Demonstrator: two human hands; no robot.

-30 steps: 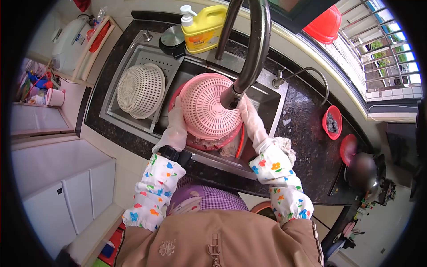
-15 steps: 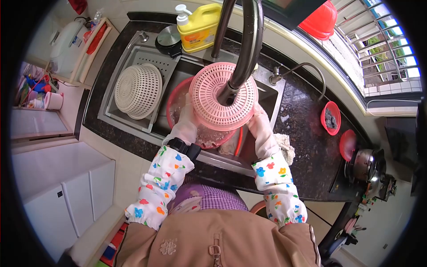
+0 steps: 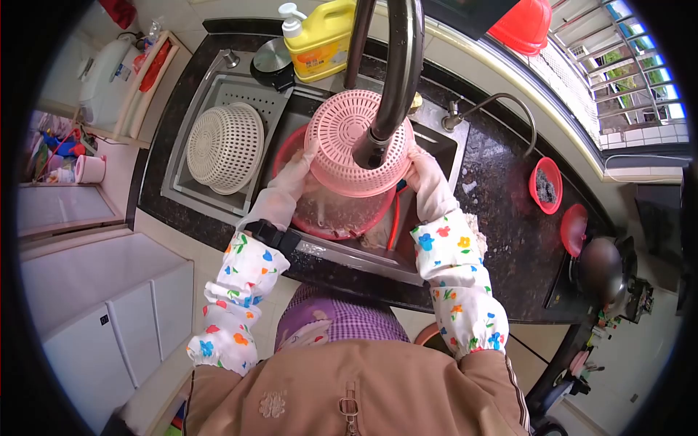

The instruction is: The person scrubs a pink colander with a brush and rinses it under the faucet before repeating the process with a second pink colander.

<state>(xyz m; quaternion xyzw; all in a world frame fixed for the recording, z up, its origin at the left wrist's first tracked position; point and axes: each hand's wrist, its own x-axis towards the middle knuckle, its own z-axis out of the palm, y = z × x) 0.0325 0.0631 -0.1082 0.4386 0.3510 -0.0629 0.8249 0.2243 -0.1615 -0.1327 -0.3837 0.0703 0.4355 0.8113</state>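
Observation:
Under the dark tap (image 3: 396, 94), I hold a pink plastic colander (image 3: 336, 134) upside down, its slotted base turned up. My left hand (image 3: 297, 171), in a translucent glove, grips the colander's left side. On its right side, my right hand (image 3: 423, 171), gloved likewise, is closed on the rim; the fingertips are partly hidden. Below the colander sits a red basin (image 3: 327, 231) with water in it, standing in the sink (image 3: 447, 149). A red-orange strip (image 3: 395, 225) lies in the sink beside the basin.
A white colander (image 3: 225, 149) rests upside down on the left drainer. Behind it stand a yellow pump bottle (image 3: 320, 47) and a round metal lid (image 3: 272, 55). On the right counter are a small red bowl (image 3: 544, 186), a second red dish (image 3: 574, 229) and a pan (image 3: 600, 267).
The colander has tilted and shifted slightly left, baring more of the basin and its water. My left forearm has swung outward to the left. Both hands keep their hold.

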